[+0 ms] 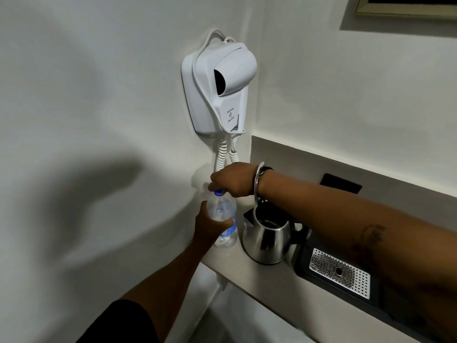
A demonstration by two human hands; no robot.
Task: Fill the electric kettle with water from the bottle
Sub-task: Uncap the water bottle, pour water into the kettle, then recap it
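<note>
Bottle: a clear plastic water bottle [223, 220] with a blue-and-white label stands upright on the bench [249, 273], at its far left end near the wall corner, just to the left of the kettle.

Cap: the blue cap [218, 192] is on the neck, mostly hidden under fingers.

Left hand: the left hand [210, 225] wraps the bottle's middle from the near left side; its grip is closed around the body, thumb lying across the label.

Right hand: the right hand [231, 179] comes in from the right, above the kettle, and its fingertips pinch the cap from above; grip narrow, closed on the cap.

Wrist: a metal bangle [258, 179] and a dark band sit on the right wrist.

Kettle: a stainless steel electric kettle [267, 237] stands on the bench right of the bottle, close but apart; its lid is tipped up and the mouth is open. I cannot tell whether there is water inside.

Tray: a black tray with a perforated metal drip grate [340, 272] lies to the right of the kettle.

Wall: a white wall-mounted hair dryer [220, 87] hangs above the bottle, its coiled cord [221, 157] dropping behind the right hand.
</note>
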